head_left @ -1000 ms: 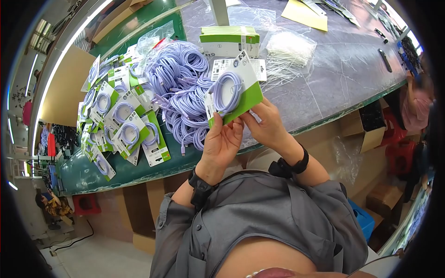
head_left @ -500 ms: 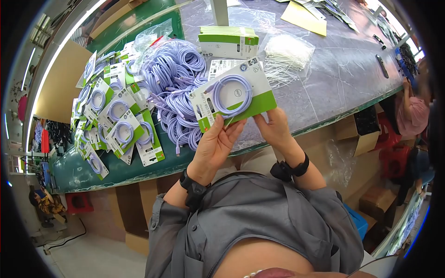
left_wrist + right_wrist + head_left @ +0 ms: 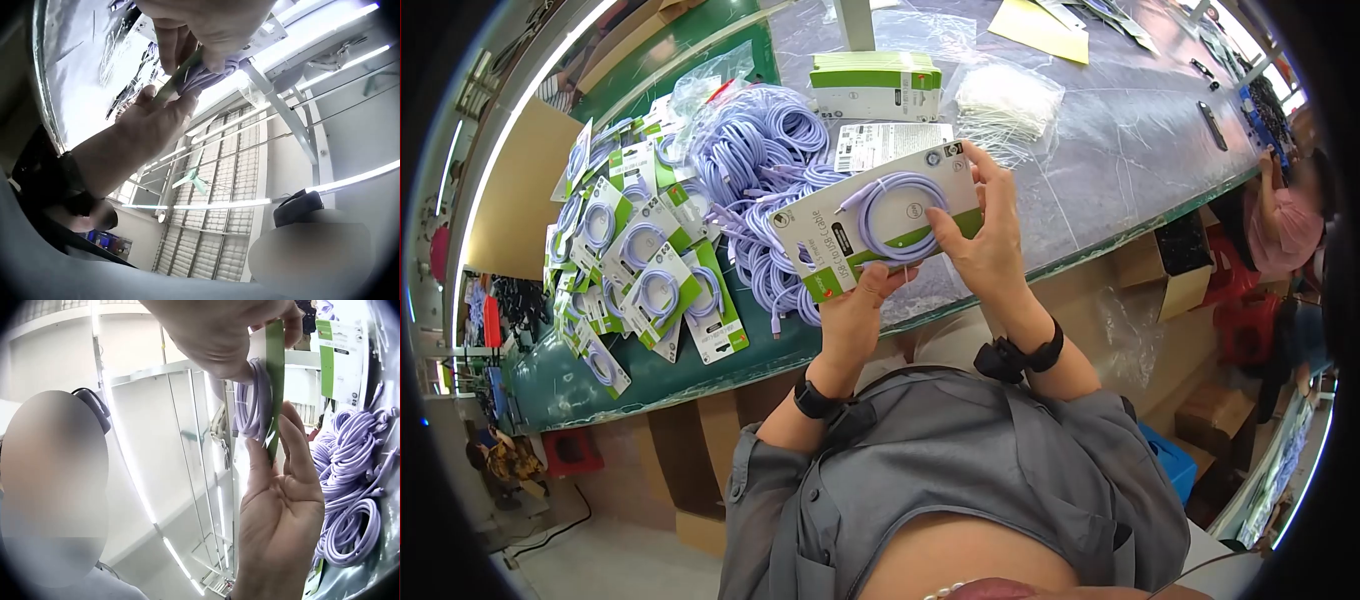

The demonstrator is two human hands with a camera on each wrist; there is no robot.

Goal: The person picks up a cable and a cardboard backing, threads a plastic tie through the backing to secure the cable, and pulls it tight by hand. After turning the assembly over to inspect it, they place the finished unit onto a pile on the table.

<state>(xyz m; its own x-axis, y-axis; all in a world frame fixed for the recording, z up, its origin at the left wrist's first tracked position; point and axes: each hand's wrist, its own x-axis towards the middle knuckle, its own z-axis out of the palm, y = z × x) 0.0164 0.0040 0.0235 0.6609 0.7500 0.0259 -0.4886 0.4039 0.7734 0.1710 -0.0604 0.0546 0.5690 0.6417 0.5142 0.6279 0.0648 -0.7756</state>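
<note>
Both hands hold a white-and-green cable card (image 3: 812, 222) with a coiled lilac cable (image 3: 868, 228) on its front, tilted above the table's near edge. At the card's lower left edge my left hand (image 3: 852, 325) pinches it, thumb in front. My right hand (image 3: 992, 240) grips the right end, its thumb against the coil and its fingers at the far edge. The right wrist view shows the card edge-on (image 3: 275, 369) between the two hands. Behind it lies a pile of loose lilac cables (image 3: 765, 150). Another card (image 3: 890, 140) lies flat, partly covered by the held one.
Carded cables (image 3: 640, 245) are heaped on the green tabletop at left. A stack of cards (image 3: 875, 85) stands at the back, beside a bag of white ties (image 3: 1010, 100). A dark tool (image 3: 1212, 125) lies far right. Cardboard boxes (image 3: 1175, 265) stand beyond the table's edge.
The card has turned from a steep slant to face the head camera more broadly. My right hand left its lower edge and moved up onto the right end; my left hand stayed at the lower left.
</note>
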